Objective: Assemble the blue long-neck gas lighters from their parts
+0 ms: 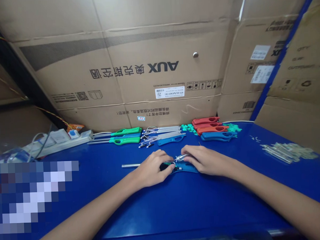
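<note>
The blue shell [190, 169] lies flat in the middle of the blue worktop [179, 210], between the two hands. A thin metal tube [130, 166] sticks out of it to the left. The left hand [151, 168] rests on the shell with its fingers curled down over it, holding it in place. The right hand [205, 161] touches the other end, and its fingers pinch a small silver part [181, 156] just above the shell. We can see thin wires there too, so we think this one is only half built and not closed up yet.

A little further back lie three long lighters [126, 135], two green and one blue. They look whole to us, so we think those are done. Just beside them is a bunch of loose tubes with wires [160, 132] and one more open blue shell [171, 139]. Near these are red shells [206, 124], another blue one [215, 136] and small green bits [188, 128]. None of these are put together, so a lot seems left.

Far to the right sits a heap of pale little parts [287, 151]. Far to the left is a white plug strip [58, 139]. Big brown boxes [158, 71] stand behind it all.
</note>
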`<state>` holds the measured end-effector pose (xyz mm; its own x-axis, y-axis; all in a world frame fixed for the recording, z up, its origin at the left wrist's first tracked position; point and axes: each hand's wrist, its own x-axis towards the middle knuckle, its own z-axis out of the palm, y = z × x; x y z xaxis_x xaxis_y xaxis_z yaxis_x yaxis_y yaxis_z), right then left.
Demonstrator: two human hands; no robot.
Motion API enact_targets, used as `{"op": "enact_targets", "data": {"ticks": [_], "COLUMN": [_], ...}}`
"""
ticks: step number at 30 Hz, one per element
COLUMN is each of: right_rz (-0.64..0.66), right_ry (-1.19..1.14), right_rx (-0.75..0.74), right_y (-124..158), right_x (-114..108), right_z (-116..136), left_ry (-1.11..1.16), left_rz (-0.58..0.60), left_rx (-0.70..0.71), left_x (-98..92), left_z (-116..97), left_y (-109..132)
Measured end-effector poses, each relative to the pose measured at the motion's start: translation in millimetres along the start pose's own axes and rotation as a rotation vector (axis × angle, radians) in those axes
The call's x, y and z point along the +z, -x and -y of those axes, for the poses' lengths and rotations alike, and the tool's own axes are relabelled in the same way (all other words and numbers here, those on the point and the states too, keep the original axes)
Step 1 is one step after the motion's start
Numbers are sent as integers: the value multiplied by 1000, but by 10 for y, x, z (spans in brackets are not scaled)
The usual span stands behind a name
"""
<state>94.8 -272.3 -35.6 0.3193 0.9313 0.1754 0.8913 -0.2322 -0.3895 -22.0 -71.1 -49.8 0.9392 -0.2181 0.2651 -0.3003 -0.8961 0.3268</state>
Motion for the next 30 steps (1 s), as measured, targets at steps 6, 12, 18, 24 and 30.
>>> {"op": "enact_targets", "data": {"ticks": [6, 12, 18, 24, 30], "right_rz": [-34, -67, -89, -73, -122], "right_ry": [-59, -7, 6, 110, 155], "right_rx": [-63, -83, -105, -121, -130], "right_y": [-4, 0, -81, -110, -116], "right_x": [72, 172, 311, 320, 343], "right_z": [5, 29, -28, -9, 21], "left_ry": [85, -12, -49, -32, -66], "left_rz": [-70, -97, -102, -91, -96], "left_rx": [-29, -1, 44, -29, -54], "left_x": [88, 103, 139, 162, 160], "left_z": [29, 1, 5, 17, 10], "left_y": [-35, -52, -53, -68, -77]}}
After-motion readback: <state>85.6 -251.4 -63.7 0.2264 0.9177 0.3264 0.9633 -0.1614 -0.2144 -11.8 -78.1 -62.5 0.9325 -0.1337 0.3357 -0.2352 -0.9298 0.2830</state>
